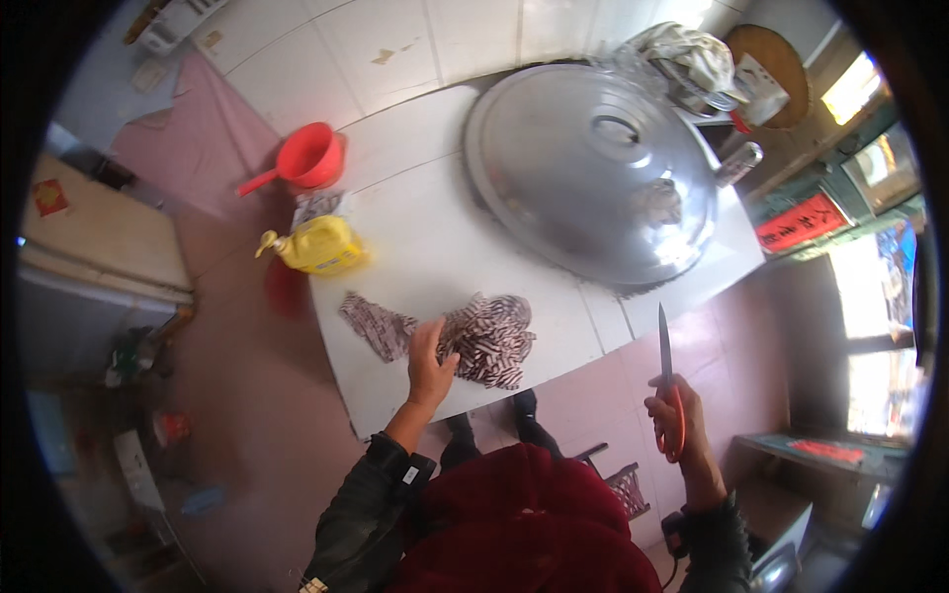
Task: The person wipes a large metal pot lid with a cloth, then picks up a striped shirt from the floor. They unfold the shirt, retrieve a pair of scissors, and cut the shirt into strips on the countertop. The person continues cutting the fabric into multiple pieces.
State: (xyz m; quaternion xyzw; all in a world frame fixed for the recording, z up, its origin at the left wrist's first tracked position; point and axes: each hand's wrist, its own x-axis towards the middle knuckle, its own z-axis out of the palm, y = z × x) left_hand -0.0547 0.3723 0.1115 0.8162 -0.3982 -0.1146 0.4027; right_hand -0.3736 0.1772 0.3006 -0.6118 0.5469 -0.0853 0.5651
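Observation:
My left hand (431,365) rests at the left side of a crumpled striped cloth (495,342) on the white tiled counter (415,230). Its thumb and fingers touch the cloth; whether they grip it is not plain. A flatter strip of similar patterned cloth (377,325) extends to the left of that hand. Off the counter's right front edge, my right hand (680,419) holds scissors (671,408) by their red-orange handles. The scissor blades look closed and point away from me. Behind the cloth, a large domed metal lid (563,170) covers much of the counter.
A yellow pump bottle (322,246) and a red plastic dipper (308,157) stand along the left edge. By the lid's right rim lies a metal can (739,164). Bundled pale cloth (686,55) sits at the back right. A small chair (629,489) is below on the floor.

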